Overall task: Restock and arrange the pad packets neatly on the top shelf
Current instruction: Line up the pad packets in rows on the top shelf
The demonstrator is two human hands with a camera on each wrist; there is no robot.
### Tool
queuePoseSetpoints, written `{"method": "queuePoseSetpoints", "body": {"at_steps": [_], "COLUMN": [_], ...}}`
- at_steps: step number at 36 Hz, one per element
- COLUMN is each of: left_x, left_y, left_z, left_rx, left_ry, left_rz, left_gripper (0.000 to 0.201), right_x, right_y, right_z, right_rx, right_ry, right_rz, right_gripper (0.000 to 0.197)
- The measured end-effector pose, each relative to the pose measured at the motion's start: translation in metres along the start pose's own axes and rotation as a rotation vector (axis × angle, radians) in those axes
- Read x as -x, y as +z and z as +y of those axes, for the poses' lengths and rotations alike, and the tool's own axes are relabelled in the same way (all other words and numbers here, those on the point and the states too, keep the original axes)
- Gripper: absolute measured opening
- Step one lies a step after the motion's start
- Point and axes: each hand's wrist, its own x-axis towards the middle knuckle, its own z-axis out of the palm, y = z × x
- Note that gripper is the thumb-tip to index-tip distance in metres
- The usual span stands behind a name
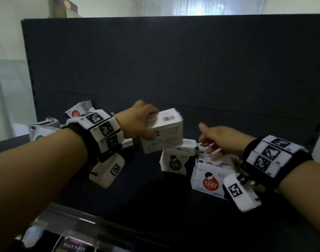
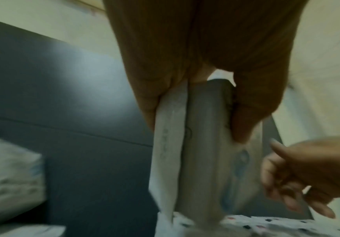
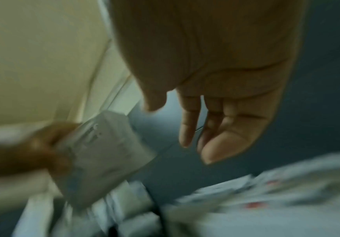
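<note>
My left hand (image 1: pixel 143 122) grips a white pad packet (image 1: pixel 163 132) in the air above the dark top shelf (image 1: pixel 137 179); the left wrist view shows its fingers and thumb clamped on the packet (image 2: pixel 201 152). My right hand (image 1: pixel 219 140) hovers just right of that packet with loosely spread fingers (image 3: pixel 211 128), holding nothing. Below it stand a green-logo packet (image 1: pixel 175 162) and a red-logo packet (image 1: pixel 208 180), upright side by side. The carried packet (image 3: pixel 104 160) shows blurred at left in the right wrist view.
Several more packets (image 1: pixel 44 128) lie in a loose heap at the shelf's back left, one with a red logo (image 1: pixel 77 111). The dark back panel (image 1: pixel 173 60) rises behind. A clear price rail (image 1: pixel 73 220) runs along the front edge, with a lower shelf label beneath.
</note>
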Motion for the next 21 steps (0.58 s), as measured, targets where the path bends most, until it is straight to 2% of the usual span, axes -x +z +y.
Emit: {"method": "queuePoseSetpoints", "body": {"at_steps": [2, 3, 6, 7, 9, 12, 14, 17, 19, 21], "left_x": [0.001, 0.002, 0.003, 0.002, -0.003, -0.009, -0.011, -0.011, -0.012, -0.015], "left_y": [-0.001, 0.001, 0.012, 0.017, 0.025, 0.034, 0.037, 0.033, 0.026, 0.019], "left_z": [0.02, 0.028, 0.042, 0.043, 0.039, 0.03, 0.024, 0.014, 0.005, -0.007], "left_rx": [-0.013, -0.064, -0.351, -0.44, -0.552, -0.594, -0.565, -0.403, -0.338, -0.317], "left_ry": [0.161, 0.256, 0.541, 0.632, 0.784, 0.881, 0.865, 0.696, 0.535, 0.349], "left_rz": [0.155, 0.253, 0.591, 0.682, 0.793, 0.811, 0.745, 0.657, 0.648, 0.619], "left_gripper": [0.072, 0.07, 0.059, 0.052, 0.039, 0.041, 0.059, 0.088, 0.088, 0.079], "right_x": [0.002, 0.003, 0.004, 0.005, 0.01, 0.017, 0.016, 0.014, 0.012, 0.01], "right_y": [-0.002, -0.003, -0.008, -0.009, -0.01, -0.011, -0.011, -0.011, -0.009, -0.004], "right_z": [-0.006, -0.009, -0.015, -0.017, -0.021, -0.023, -0.021, -0.016, -0.011, -0.01], "right_rx": [-0.399, -0.514, -0.762, -0.836, -0.966, -0.958, -0.907, -0.838, -0.743, -0.596], "right_ry": [0.11, 0.136, 0.076, 0.022, -0.08, -0.149, -0.16, -0.148, -0.146, -0.165], "right_rz": [-0.094, -0.15, -0.293, -0.341, -0.411, -0.317, -0.225, -0.118, -0.057, -0.066], "right_gripper": [0.082, 0.09, 0.104, 0.103, 0.088, 0.059, 0.057, 0.049, 0.039, 0.022]}}
